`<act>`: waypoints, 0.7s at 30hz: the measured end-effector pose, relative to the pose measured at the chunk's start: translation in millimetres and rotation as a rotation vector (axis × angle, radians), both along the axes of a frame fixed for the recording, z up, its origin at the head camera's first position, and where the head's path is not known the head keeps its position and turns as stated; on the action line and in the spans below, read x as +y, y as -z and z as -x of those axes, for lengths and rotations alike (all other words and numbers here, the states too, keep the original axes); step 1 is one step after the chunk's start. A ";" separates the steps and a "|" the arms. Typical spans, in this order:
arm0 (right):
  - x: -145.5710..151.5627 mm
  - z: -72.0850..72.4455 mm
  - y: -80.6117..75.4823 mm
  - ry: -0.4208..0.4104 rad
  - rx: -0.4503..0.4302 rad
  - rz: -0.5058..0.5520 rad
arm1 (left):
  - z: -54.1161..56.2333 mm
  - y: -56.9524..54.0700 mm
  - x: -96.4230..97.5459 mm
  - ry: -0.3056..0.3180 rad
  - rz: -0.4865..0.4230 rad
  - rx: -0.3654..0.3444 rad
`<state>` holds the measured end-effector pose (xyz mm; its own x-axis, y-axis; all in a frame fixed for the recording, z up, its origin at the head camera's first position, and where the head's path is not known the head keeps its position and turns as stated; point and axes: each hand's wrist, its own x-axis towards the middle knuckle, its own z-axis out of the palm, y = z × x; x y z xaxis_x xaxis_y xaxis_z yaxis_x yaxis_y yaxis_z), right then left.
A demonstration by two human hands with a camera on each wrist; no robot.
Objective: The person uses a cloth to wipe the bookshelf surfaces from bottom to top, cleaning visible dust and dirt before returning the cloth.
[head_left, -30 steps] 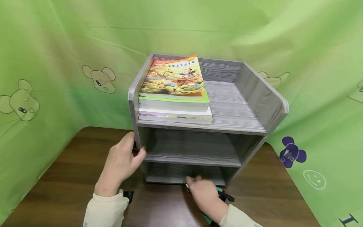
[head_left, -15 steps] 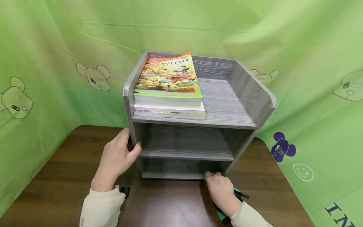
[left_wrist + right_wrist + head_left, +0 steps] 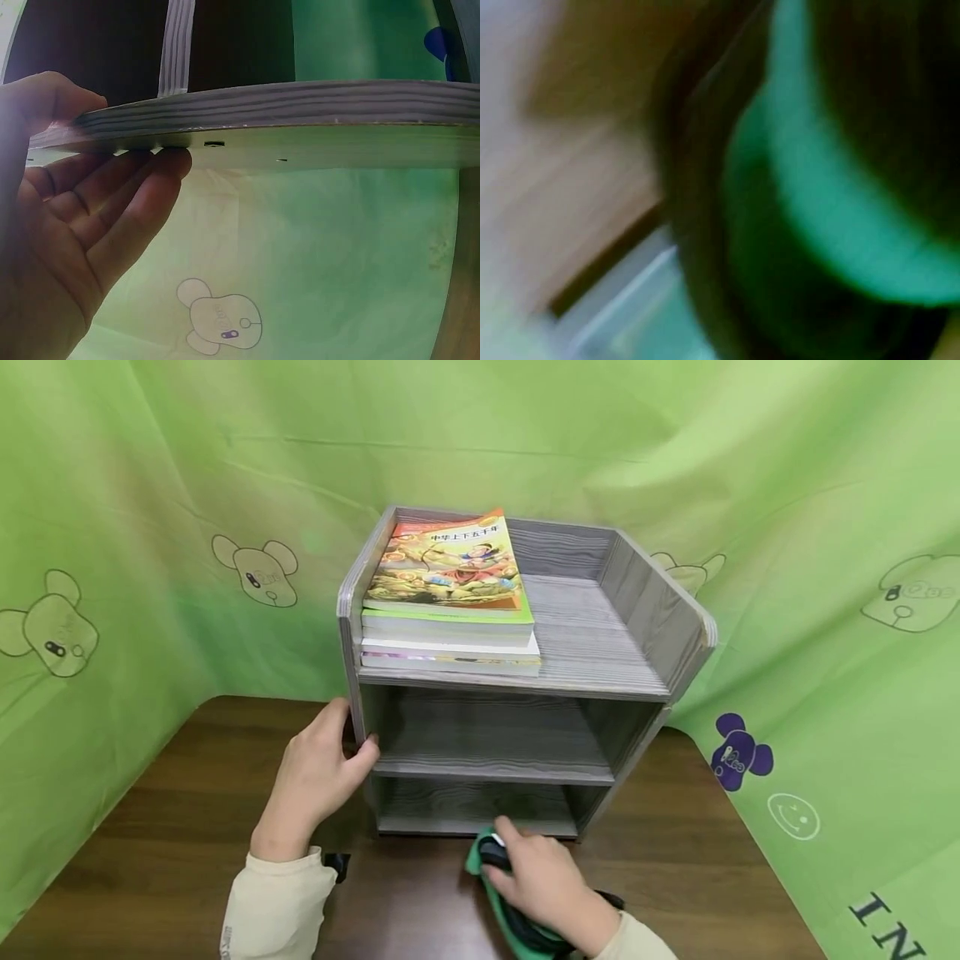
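A grey wood-grain desktop shelf (image 3: 495,769) stands on the brown table (image 3: 420,902). My left hand (image 3: 311,777) pinches its left side panel, thumb on the inner side and fingers against the outer face; the left wrist view shows this grip on the panel (image 3: 300,105). In front of the bottom compartment, my right hand (image 3: 543,877) grips a long green-and-black object (image 3: 498,902) by its top. The hand covers much of this object, and the right wrist view is blurred, showing its curved green edge (image 3: 802,172). I cannot tell its kind.
Several books (image 3: 450,572) lie stacked on the left of the shelf's top board, beside a raised right side wall (image 3: 663,602). A green curtain (image 3: 187,443) with cartoon heads hangs behind and on both sides of the table.
My right hand, with the green-and-black object, moved right along the shelf's front, then back left; more of the object shows now. My left hand keeps its hold on the panel.
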<state>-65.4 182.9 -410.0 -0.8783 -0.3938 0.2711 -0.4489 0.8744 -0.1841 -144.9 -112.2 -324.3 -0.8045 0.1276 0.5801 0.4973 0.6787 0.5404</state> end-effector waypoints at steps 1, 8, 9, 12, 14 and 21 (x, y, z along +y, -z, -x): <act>-8.0 0.1 0.6 -0.017 -0.055 0.045 | 0.0 -0.4 0.7 0.001 0.000 -0.002; -42.8 -6.3 27.1 -0.090 -0.152 -0.197 | -3.4 -1.1 8.0 0.006 0.008 -0.040; -44.7 -7.7 28.1 -0.095 -0.139 -0.252 | -4.2 -2.0 8.6 0.004 0.007 -0.041; -48.7 -12.9 22.7 -0.053 -0.158 -0.339 | -5.7 -4.5 10.1 -0.004 0.011 -0.042; -50.3 -19.2 15.2 -0.004 -0.165 -0.372 | -5.7 -5.8 10.7 -0.006 0.015 -0.041; -59.6 -46.4 15.2 0.007 -0.229 -0.461 | -3.7 -7.2 8.2 -0.031 0.019 -0.030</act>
